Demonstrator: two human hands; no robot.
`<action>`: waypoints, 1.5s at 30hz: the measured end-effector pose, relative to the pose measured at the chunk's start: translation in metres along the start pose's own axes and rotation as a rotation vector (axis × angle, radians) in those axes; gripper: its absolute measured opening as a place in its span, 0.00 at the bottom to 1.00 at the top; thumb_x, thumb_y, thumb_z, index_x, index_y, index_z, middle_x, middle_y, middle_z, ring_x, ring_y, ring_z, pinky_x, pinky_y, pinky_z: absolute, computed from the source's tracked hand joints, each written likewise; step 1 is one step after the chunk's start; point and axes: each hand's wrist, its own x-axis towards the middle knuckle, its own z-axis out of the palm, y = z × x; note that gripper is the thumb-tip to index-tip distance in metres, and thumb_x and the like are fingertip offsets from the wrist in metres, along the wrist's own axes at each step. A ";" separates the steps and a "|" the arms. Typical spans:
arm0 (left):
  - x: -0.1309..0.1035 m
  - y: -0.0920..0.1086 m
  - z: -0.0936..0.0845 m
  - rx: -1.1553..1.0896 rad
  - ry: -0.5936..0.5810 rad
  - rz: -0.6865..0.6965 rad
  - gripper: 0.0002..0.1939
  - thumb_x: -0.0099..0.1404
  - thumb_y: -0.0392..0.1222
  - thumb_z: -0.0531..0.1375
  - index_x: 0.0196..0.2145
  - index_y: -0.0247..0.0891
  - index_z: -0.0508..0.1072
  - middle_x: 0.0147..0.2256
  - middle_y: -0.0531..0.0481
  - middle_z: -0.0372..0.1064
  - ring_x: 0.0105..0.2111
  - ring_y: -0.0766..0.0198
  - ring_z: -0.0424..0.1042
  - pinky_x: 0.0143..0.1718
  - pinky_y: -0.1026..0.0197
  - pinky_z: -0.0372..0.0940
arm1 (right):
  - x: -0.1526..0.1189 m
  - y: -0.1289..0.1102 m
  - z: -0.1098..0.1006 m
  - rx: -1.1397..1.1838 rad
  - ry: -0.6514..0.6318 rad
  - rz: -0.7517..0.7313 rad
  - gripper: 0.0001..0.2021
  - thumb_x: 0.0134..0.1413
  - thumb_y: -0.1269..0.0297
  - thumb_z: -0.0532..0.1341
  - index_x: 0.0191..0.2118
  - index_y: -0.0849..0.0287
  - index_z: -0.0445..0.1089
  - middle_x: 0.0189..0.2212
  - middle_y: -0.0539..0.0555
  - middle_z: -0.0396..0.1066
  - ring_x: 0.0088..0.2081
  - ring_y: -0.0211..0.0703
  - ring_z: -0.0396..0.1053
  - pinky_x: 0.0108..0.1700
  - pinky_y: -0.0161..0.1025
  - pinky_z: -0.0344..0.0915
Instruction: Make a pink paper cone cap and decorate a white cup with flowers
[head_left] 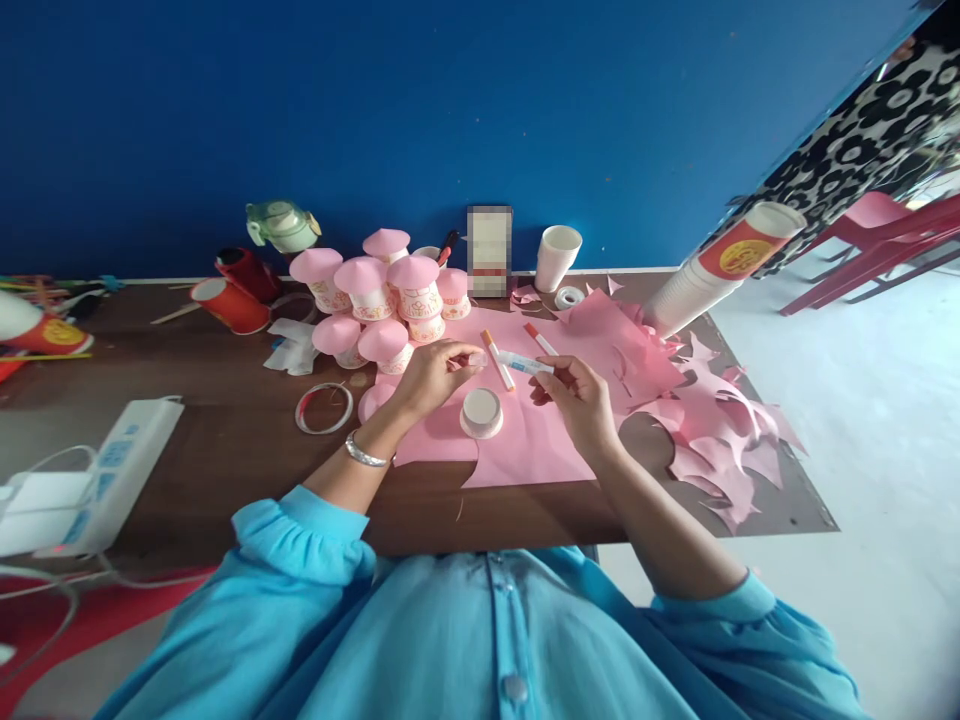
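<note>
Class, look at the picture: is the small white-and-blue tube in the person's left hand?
No, the right hand holds the tube, while the left hand pinches a small clear piece.

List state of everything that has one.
Left hand, closed on a small clear piece
Right hand, closed on a labelled tube
Clear piece and tube, apart
Low white cup, on pink sheet, no cone on top
Two markers, lying on sheet
Coned cups, grouped, pink cones on top
Phone, upright
Power strip, red light lit
Pink scraps, piled loosely
</note>
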 end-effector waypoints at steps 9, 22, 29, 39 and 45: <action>-0.011 0.010 -0.007 0.014 0.089 0.208 0.07 0.68 0.43 0.67 0.43 0.39 0.81 0.37 0.48 0.80 0.34 0.64 0.78 0.38 0.63 0.73 | -0.001 0.005 0.004 -0.287 -0.106 -0.111 0.15 0.61 0.49 0.64 0.41 0.56 0.74 0.28 0.51 0.76 0.27 0.40 0.75 0.33 0.40 0.74; -0.018 0.013 -0.023 0.056 0.115 0.311 0.09 0.70 0.43 0.65 0.46 0.40 0.80 0.41 0.46 0.83 0.40 0.62 0.80 0.44 0.59 0.75 | 0.006 -0.014 0.019 -0.011 -0.284 0.072 0.23 0.57 0.41 0.67 0.37 0.59 0.73 0.25 0.50 0.75 0.23 0.38 0.71 0.28 0.37 0.71; -0.070 0.002 -0.055 0.256 0.135 0.113 0.21 0.72 0.40 0.60 0.61 0.42 0.71 0.57 0.42 0.76 0.56 0.54 0.75 0.59 0.50 0.71 | 0.014 0.006 -0.010 -0.488 -0.081 -0.171 0.15 0.66 0.52 0.60 0.48 0.56 0.72 0.33 0.54 0.78 0.32 0.45 0.77 0.36 0.40 0.71; -0.116 -0.035 -0.070 0.623 -0.098 -0.167 0.31 0.65 0.45 0.65 0.63 0.34 0.66 0.57 0.35 0.74 0.56 0.37 0.71 0.58 0.40 0.67 | 0.015 0.028 -0.035 -1.393 -0.121 -0.577 0.15 0.63 0.70 0.58 0.54 0.59 0.70 0.51 0.62 0.76 0.50 0.57 0.70 0.43 0.46 0.68; -0.101 -0.041 -0.077 0.631 -0.202 -0.143 0.30 0.62 0.47 0.64 0.61 0.39 0.66 0.59 0.35 0.71 0.58 0.38 0.70 0.61 0.40 0.64 | -0.004 0.006 -0.036 -1.358 -0.051 -0.614 0.15 0.69 0.65 0.56 0.57 0.58 0.70 0.46 0.60 0.78 0.46 0.54 0.73 0.46 0.46 0.69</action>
